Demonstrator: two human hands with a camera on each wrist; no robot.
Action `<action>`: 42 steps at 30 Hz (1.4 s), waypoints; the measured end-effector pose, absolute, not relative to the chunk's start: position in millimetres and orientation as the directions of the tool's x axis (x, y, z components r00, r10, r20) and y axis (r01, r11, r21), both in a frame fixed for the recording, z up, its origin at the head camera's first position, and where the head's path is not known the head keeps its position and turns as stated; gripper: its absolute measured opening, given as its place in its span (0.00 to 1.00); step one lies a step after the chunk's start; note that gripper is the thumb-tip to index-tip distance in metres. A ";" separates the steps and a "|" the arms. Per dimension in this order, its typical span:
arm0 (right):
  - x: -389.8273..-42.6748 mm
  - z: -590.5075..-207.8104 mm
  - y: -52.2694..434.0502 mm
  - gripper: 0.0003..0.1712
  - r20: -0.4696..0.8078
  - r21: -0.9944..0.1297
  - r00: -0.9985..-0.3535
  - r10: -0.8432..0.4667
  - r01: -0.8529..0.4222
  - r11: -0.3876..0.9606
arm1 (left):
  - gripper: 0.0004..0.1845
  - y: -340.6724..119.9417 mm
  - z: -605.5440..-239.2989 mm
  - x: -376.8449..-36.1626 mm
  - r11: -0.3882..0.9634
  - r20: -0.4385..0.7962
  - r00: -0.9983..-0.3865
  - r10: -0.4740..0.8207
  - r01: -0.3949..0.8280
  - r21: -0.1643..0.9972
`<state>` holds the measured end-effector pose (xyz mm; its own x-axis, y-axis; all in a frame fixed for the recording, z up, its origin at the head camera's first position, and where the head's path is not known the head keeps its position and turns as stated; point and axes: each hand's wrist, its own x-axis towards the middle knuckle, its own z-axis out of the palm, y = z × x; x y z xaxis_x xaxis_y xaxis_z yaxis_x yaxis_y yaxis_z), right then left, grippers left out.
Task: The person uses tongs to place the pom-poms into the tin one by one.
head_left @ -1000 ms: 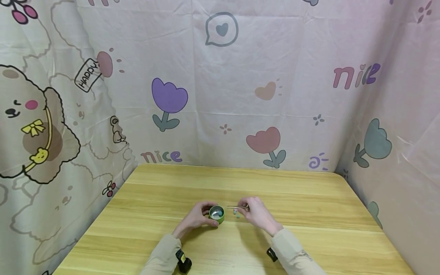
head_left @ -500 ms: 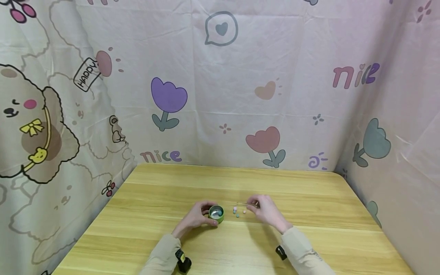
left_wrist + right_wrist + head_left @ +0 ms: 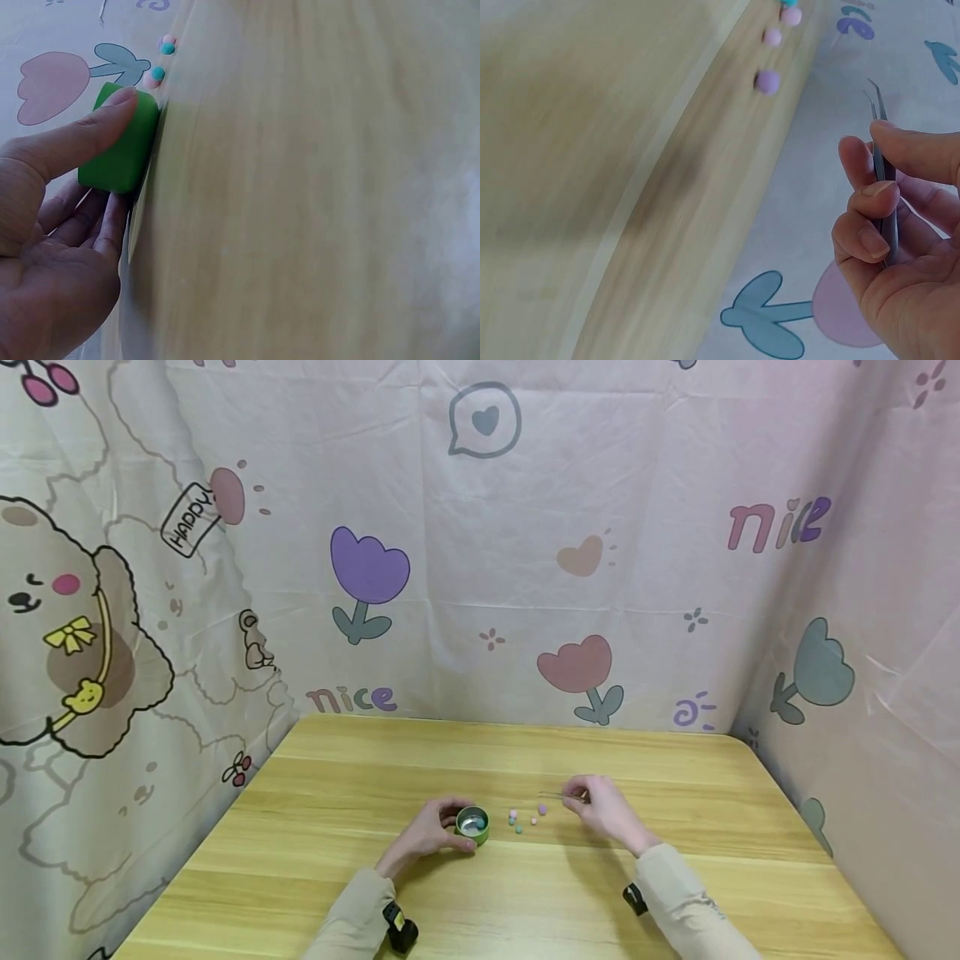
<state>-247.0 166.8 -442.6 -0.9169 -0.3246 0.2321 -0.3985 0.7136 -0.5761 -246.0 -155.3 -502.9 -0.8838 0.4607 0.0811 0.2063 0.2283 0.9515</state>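
Green tin (image 3: 472,826) sits on the wooden table (image 3: 675,893), open side up, with the left hand (image 3: 423,835) curled round its left and near side; in the left wrist view the thumb (image 3: 90,139) presses against the tin's green wall (image 3: 120,154). Just to the right of that grip lie several small beads (image 3: 523,819) in pink, teal and purple, scattered on the bare wood between the two hands and touching neither. Right of the beads, the right hand (image 3: 607,810) pinches a pair of slim metal tweezers (image 3: 881,161) between thumb and fingers, tips pointing left toward the beads and raised off them. The tips stand slightly apart and hold nothing.
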 end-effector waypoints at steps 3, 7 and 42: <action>-248.6 -443.6 172.1 0.02 0.235 -0.571 -0.916 -0.324 -0.400 0.717 | 0.35 -155.1 -502.5 -246.3 0.229 0.082 -0.884 0.460 0.207 0.951; -249.2 -446.1 176.3 0.02 0.228 -0.568 -0.920 -0.320 -0.393 0.723 | 0.35 -155.1 -502.6 -246.4 0.233 0.084 -0.884 0.460 0.211 0.949; -257.8 -467.5 172.9 0.02 0.204 -0.533 -0.922 -0.329 -0.387 0.753 | 0.35 -155.5 -501.7 -244.3 0.246 0.079 -0.887 0.456 0.211 0.946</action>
